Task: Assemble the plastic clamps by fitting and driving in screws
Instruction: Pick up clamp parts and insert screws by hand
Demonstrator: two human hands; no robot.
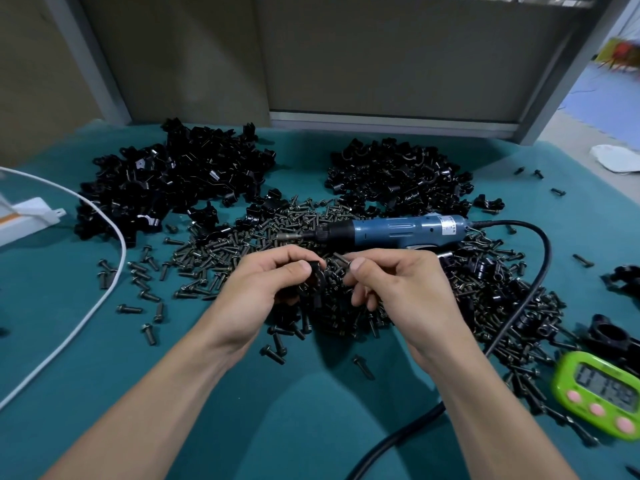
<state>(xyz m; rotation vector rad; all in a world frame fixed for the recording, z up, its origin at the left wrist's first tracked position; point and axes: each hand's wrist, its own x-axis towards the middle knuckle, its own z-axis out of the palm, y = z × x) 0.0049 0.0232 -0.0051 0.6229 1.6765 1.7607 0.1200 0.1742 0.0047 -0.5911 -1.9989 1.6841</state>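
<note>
The fingers (301,267) of the left hand (263,289) are curled round a small black plastic clamp piece (318,273), which is held above a heap of dark metal screws (221,251). A single dark screw (340,258) is pinched between thumb and forefinger of the right hand (398,289), just beside the clamp piece. A blue electric screwdriver (391,230) is laid on the heap behind the hands. Further back on the teal table mat (294,410), a left pile of black clamp parts (166,188) and a right pile of black clamp parts (398,178) are spread. A green digital timer (599,393) is set at the right edge.
</note>
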